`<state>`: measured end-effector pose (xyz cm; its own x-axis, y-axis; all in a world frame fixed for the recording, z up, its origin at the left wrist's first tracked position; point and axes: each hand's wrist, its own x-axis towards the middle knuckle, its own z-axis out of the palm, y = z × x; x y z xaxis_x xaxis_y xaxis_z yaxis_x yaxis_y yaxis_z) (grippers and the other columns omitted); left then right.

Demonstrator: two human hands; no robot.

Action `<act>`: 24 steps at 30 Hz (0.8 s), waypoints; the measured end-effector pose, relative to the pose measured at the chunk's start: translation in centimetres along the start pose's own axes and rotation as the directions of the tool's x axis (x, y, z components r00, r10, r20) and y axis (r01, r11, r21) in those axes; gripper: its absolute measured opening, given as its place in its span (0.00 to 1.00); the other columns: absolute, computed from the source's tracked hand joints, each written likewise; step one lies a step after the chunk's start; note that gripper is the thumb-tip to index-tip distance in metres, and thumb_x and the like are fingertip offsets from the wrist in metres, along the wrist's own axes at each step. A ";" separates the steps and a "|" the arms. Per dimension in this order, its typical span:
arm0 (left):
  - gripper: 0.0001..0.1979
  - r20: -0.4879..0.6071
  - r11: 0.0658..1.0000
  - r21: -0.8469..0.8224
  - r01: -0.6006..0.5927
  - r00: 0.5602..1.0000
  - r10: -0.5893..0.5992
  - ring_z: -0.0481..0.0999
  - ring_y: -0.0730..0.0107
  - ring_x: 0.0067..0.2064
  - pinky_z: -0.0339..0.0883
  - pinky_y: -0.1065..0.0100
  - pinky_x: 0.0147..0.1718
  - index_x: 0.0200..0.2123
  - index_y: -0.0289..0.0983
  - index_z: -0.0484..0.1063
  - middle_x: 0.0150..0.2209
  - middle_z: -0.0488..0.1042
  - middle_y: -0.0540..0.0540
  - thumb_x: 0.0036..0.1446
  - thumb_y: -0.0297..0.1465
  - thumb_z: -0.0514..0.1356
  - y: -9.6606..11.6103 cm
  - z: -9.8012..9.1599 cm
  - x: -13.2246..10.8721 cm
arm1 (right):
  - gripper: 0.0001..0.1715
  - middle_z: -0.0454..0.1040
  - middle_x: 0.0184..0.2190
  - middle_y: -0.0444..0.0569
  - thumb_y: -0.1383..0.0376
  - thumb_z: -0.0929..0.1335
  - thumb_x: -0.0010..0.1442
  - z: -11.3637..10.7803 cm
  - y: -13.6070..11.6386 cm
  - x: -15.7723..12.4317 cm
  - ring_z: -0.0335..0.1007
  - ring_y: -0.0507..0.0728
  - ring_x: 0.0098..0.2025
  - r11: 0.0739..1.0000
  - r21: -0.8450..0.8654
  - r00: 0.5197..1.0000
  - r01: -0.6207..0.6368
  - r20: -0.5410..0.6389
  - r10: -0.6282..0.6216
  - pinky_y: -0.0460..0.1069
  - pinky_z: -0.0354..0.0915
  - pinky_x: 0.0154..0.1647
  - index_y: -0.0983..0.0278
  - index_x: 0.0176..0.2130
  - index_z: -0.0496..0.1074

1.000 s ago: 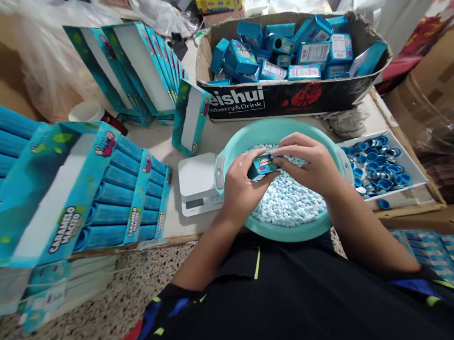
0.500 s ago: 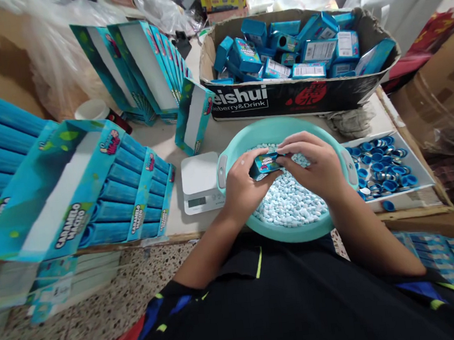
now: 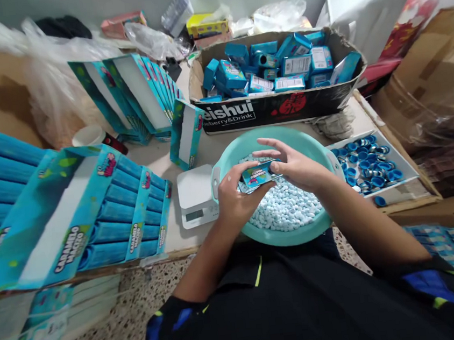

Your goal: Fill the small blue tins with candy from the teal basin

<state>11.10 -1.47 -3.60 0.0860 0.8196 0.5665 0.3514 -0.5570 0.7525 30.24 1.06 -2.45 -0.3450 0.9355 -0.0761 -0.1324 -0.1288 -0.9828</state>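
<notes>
My left hand point(image 3: 233, 195) is wrapped round a small blue candy tin point(image 3: 256, 174) with a "Caramelo Macizo" label, tilted above the basin. At the tin's right end, the thumb of my right hand point(image 3: 297, 167) presses against it, while the other fingers stretch out apart over the basin. Whether a cap sits under that thumb is hidden. Below both hands, the turquoise basin point(image 3: 231, 154) holds a heap of small pale blue and white candies point(image 3: 285, 207).
A white scale point(image 3: 195, 189) stands left of the basin, beside blue display boxes point(image 3: 64, 225). Behind is a carton point(image 3: 263, 111) of blue tins. To the right, a white tray point(image 3: 408, 177) holds several blue caps; one loose cap point(image 3: 379, 201) lies by the table edge.
My right hand's fingers have spread and lifted from the tin, leaving the thumb at its end. The tin has shifted slightly in my left hand. The head view has tilted up.
</notes>
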 end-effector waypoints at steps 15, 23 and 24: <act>0.26 -0.389 0.872 0.118 0.476 0.830 -0.400 0.83 0.55 0.39 0.82 0.51 0.43 0.44 0.37 0.76 0.37 0.81 0.43 0.43 0.39 0.76 -9.6 -14.5 2.2 | 0.64 0.64 0.70 0.71 0.48 0.83 0.49 -15.2 -9.9 19.9 0.62 0.78 0.69 0.222 -0.845 0.873 -0.487 -0.479 0.090 0.65 0.62 0.70 0.73 0.72 0.62; 0.38 -0.027 0.988 0.090 0.126 0.992 -0.124 0.84 0.48 0.45 0.83 0.45 0.40 0.61 0.48 0.72 0.40 0.81 0.44 0.47 0.45 0.76 -4.0 -10.9 4.8 | 0.43 0.72 0.61 0.75 0.62 0.79 0.56 -16.2 -9.5 19.3 0.70 0.76 0.63 0.271 -0.792 0.814 -0.547 -0.579 -0.048 0.62 0.67 0.64 0.77 0.64 0.69; 0.39 0.028 0.993 0.097 0.069 0.997 -0.072 0.84 0.47 0.48 0.83 0.45 0.43 0.63 0.48 0.70 0.43 0.81 0.43 0.49 0.45 0.75 -2.3 -10.4 5.4 | 0.38 0.72 0.61 0.74 0.62 0.77 0.60 -16.1 -9.9 18.7 0.70 0.75 0.63 0.302 -0.803 0.807 -0.514 -0.572 -0.146 0.63 0.67 0.64 0.76 0.63 0.69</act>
<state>1.06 2.84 1.20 0.0866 0.8612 0.5008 0.4449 -0.4832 0.7540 40.03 25.16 3.13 0.2723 0.9621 -0.0146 0.8832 -0.2559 -0.3931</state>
